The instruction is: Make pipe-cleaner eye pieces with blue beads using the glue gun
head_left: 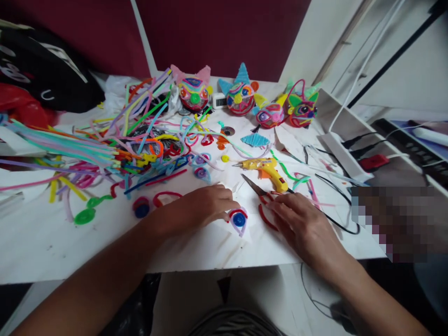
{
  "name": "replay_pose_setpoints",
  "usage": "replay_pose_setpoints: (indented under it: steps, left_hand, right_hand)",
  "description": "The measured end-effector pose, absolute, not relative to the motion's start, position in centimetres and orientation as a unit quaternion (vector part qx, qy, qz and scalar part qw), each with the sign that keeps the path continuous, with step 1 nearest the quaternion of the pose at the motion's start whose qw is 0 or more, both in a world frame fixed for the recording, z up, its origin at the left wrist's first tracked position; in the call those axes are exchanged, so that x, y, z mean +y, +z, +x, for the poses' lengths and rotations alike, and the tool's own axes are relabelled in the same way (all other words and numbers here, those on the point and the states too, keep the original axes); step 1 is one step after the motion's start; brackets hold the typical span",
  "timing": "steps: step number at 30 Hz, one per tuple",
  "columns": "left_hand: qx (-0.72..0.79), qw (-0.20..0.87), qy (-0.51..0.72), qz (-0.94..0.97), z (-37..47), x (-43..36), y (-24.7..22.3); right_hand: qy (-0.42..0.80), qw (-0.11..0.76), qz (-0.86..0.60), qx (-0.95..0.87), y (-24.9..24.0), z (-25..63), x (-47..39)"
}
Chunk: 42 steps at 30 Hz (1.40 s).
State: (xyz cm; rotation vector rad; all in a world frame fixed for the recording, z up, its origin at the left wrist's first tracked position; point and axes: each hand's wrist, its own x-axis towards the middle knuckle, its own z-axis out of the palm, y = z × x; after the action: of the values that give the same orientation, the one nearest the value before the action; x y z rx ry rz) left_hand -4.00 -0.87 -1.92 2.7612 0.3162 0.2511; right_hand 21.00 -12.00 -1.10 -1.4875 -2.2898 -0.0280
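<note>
My left hand [213, 205] is closed, its fingertips at the upper left edge of a small eye shape [239, 219] of pipe cleaner, with a blue coil, a red arc and a lilac outline. What its fingers pinch, if anything, is too small to tell. On the right, my right hand [297, 217] rests on the red-handled scissors [258, 187], fingers round the handles, blades pointing up and left. Just beyond lies a yellow glue gun [261, 165], nozzle to the left. Left of my left hand are a blue and red coil [141, 207] and a green coil [85, 216].
Pipe cleaners [70, 144] are heaped on the left of the white table [105, 254]. Several decorated animal heads [241, 99] stand at the back. A power strip [345, 154] with cables is on the right, near a blurred-out patch. A black bag [52, 70] sits at the back left.
</note>
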Motion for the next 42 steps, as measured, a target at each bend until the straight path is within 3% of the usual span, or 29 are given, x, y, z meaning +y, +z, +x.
replay_pose_setpoints:
  steps: [9, 26, 42]
  left_hand:
    - [0.123, 0.182, 0.068, 0.973, -3.7, -1.3, -2.3]
    - [0.144, 0.226, 0.062, 0.961, -3.6, -1.6, -3.0]
    - [0.148, 0.163, 0.059, 0.974, -3.1, -1.8, -2.2]
  right_hand:
    - [0.089, 0.218, -0.477, -0.847, -1.9, 18.5, -11.1]
    - [0.068, 0.267, -0.465, -0.841, -3.4, 18.1, -11.6]
    - [0.023, 0.287, -0.513, -0.809, -3.9, 16.9, -12.7]
